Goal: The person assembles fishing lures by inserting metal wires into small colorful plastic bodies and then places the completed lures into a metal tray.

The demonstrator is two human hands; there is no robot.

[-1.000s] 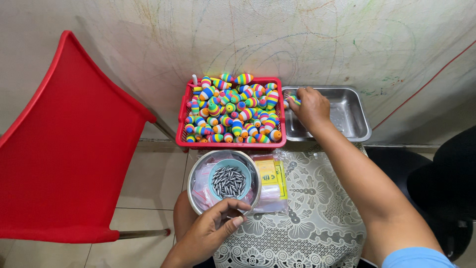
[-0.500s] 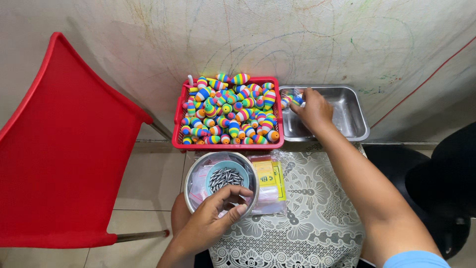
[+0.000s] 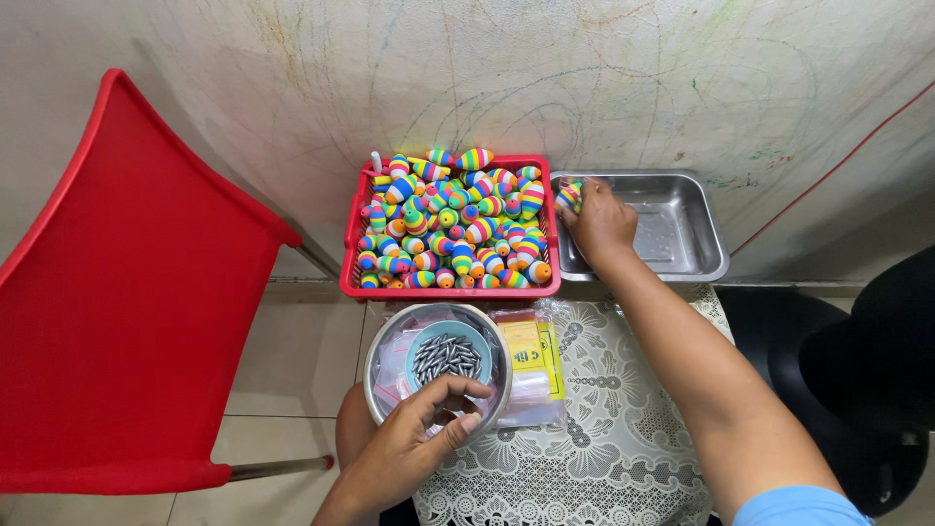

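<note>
A red basket (image 3: 351,285) full of rainbow-striped oval floats (image 3: 458,229) sits by the wall. To its right lies a shallow steel tray (image 3: 696,248). My right hand (image 3: 602,226) hovers over the tray's left end, shut on one striped float (image 3: 569,195). Nearer me, a round steel bowl (image 3: 382,349) holds a small blue dish of grey metal sinkers (image 3: 446,356). My left hand (image 3: 414,446) rests on the bowl's near rim, fingertips pinched over the sinkers; whether it holds one is hidden.
A red plastic chair (image 3: 127,302) fills the left side. Clear plastic bags with yellow cards (image 3: 531,351) lie beside the bowl on a white lace cloth (image 3: 604,438). A scribbled wall rises behind the basket. Something black (image 3: 867,390) sits at the right.
My right hand has carried the striped float from above the basket's right edge down over the steel tray's left end. My left hand's fingers have curled in over the sinkers.
</note>
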